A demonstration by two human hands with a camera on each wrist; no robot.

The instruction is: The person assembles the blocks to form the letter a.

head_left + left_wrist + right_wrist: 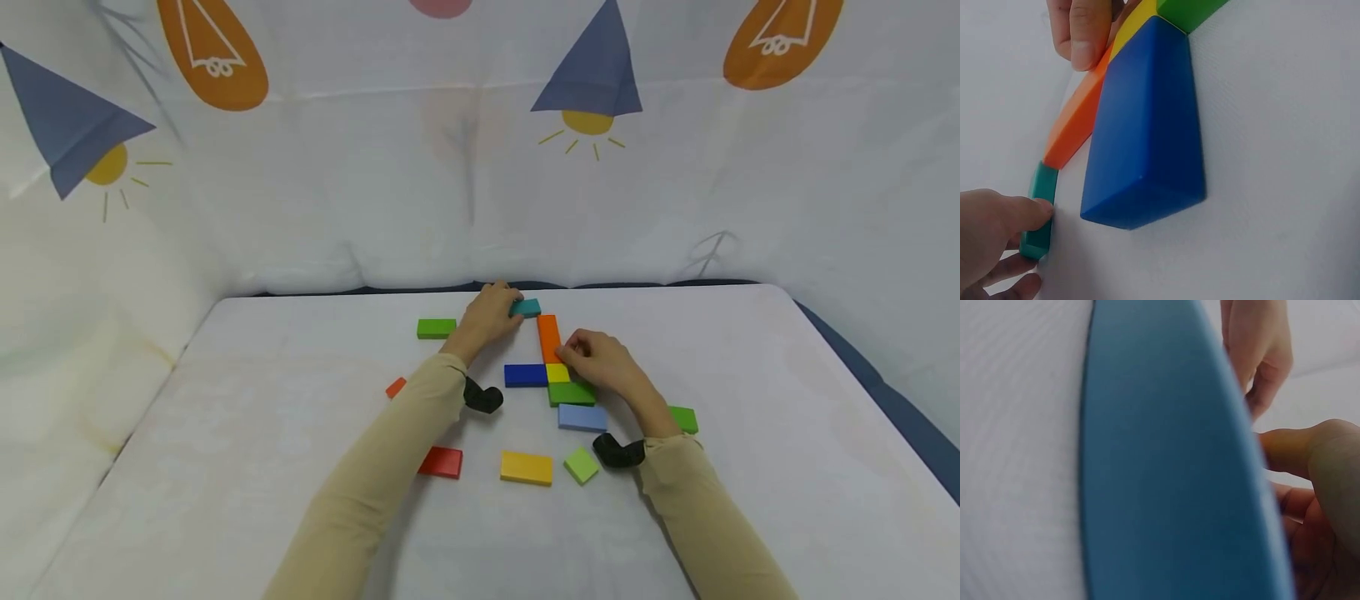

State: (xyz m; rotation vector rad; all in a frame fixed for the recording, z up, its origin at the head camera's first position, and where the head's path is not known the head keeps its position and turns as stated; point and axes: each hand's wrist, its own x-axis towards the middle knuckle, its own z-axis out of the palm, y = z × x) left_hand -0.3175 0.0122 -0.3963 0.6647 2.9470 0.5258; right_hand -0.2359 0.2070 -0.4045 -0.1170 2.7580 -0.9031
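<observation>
At the far side of the table my left hand pinches a teal block; the left wrist view shows its thumb along one face of the block. The teal block meets the far end of an upright-running orange block. My right hand has bent fingers at the orange block's right edge, near its lower end; whether they grip it is hidden. Below lie a yellow block, a dark blue block to its left, and a green block. A light blue block lies nearest the right wrist.
Loose blocks lie around: a green one, a small orange one, a red one, a yellow-orange one, a lime one and a green one beside the right forearm. A printed white curtain hangs behind the table.
</observation>
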